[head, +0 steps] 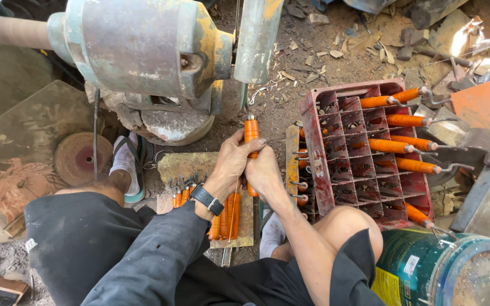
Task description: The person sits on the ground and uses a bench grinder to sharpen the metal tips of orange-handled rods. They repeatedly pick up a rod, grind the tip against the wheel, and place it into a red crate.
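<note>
Far left at 9 o'clock: one round rusty disc (pixel 79 158) flat on the floor, a sandalled foot (pixel 127 168) just right of it. Above, at 11 o'clock, one big green motor housing (pixel 143 45) with worn yellow paint; its shaft runs off the left edge.

Centre: one small metal plate (pixel 191 165) on the ground carrying a loose row of orange-handled tools (pixel 184 191), roughly ten visible (some hidden under the wrists, so count is approximate).

Left hand (pixel 229 164), watch on the wrist, and right hand (pixel 263 173) meet at frame centre. Both sets of fingers are wrapped tight around one orange handle (pixel 250 131), held upright, its metal tip pointing to 12 o'clock into the narrow gap beside a grey-green vertical column (pixel 256 39). Forearms come in from 6 o'clock, elbows bent, wrists nearly touching. Little room here: motor to the left, crate to the right, knees below.

Right of the hands, at 3 o'clock: one red plastic crate (pixel 364 153) with a grid of cells, tilted on its side. About seven more orange handles poke out of its right edge, hooked metal ends outward, plus several in the cells on its left edge.

At 5 o'clock: one green drum (pixel 426 266), touching the crate's lower corner. Floor beyond at 1 o'clock is littered with wood chips and scrap.
</note>
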